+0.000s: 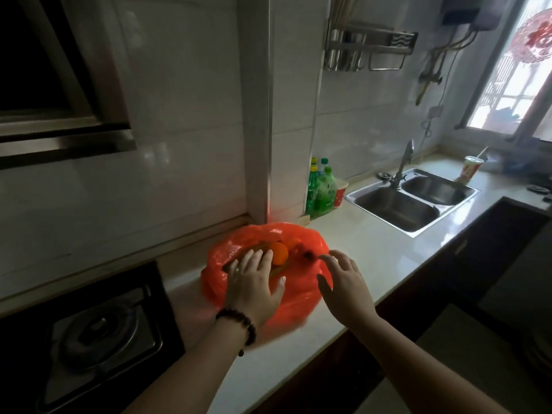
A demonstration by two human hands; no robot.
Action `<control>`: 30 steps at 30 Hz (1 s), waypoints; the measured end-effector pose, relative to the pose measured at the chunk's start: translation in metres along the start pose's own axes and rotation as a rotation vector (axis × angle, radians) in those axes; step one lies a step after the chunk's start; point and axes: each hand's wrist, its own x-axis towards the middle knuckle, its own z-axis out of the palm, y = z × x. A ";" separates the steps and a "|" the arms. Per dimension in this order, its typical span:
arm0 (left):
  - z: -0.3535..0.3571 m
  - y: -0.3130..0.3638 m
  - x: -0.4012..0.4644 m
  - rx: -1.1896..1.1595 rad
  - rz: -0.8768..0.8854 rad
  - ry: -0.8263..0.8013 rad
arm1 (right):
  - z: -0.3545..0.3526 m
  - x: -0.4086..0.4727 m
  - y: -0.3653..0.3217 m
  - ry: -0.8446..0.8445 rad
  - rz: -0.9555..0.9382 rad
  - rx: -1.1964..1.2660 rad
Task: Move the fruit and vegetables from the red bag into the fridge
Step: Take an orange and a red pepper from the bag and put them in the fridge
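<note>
A red plastic bag (pixel 298 297) lies open on the pale counter, close to the wall. Inside it I see an orange (pixel 279 253), a second orange fruit behind it (pixel 294 242), a long greenish vegetable (pixel 277 269) and a small dark item (pixel 307 254). My left hand (pixel 254 286), with a bead bracelet at the wrist, lies flat with spread fingers on the bag's contents, its fingertips touching the orange. My right hand (pixel 346 282) hovers open at the bag's right edge, fingers apart, holding nothing. No fridge is in view.
A gas stove (pixel 98 333) sits to the left of the bag. Green bottles (pixel 321 191) and a red-white cup (pixel 340 194) stand by the wall corner. A double steel sink (pixel 413 200) with a tap lies to the right, with a drink cup (pixel 470 170) beyond it.
</note>
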 end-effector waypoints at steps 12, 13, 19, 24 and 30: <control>0.086 -0.007 0.075 0.022 -0.017 -0.136 | 0.073 0.080 0.061 -0.149 -0.002 0.035; 0.092 -0.008 0.081 0.022 -0.025 -0.134 | 0.080 0.089 0.063 -0.168 -0.032 0.041; 0.132 -0.005 0.118 0.058 -0.035 -0.193 | 0.121 0.155 0.082 -0.269 -0.251 -0.027; 0.165 -0.002 0.154 0.062 -0.038 -0.067 | 0.142 0.206 0.112 -0.442 -0.463 -0.099; 0.194 -0.011 0.205 0.132 -0.180 -0.103 | 0.155 0.248 0.162 -0.572 -0.442 -0.073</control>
